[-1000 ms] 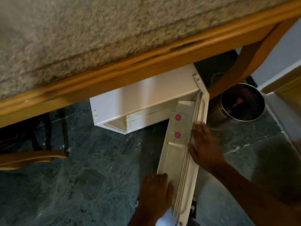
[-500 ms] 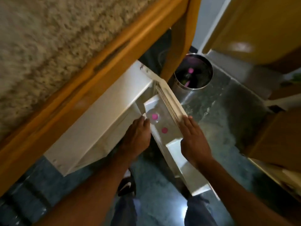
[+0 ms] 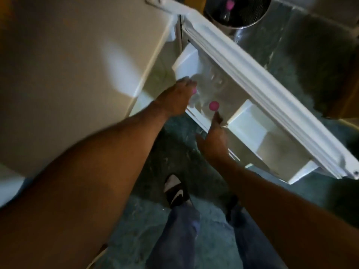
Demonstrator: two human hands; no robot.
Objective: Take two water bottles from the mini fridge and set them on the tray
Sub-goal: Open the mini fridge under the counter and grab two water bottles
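The white mini fridge [image 3: 77,55] stands with its door [image 3: 262,90] swung wide. Two clear water bottles with pink caps stand in the door shelf. My left hand [image 3: 177,99] is curled over the neck of the near bottle [image 3: 194,98], whose cap peeks out under my fingers. My right hand [image 3: 213,138] is spread below the second bottle [image 3: 214,106], one fingertip just under its cap and touching nothing I can make out. Motion blur softens the picture. No tray is in view.
A steel mesh bin [image 3: 252,18] with a pink-capped bottle inside stands behind the door. Wooden furniture [image 3: 347,101] lies to the right. My legs and a dark shoe [image 3: 175,191] are on the green stone floor below the door.
My head has come much closer and lower. My left hand has moved onto the near bottle, and my right hand has left the door edge and dropped below the second bottle.
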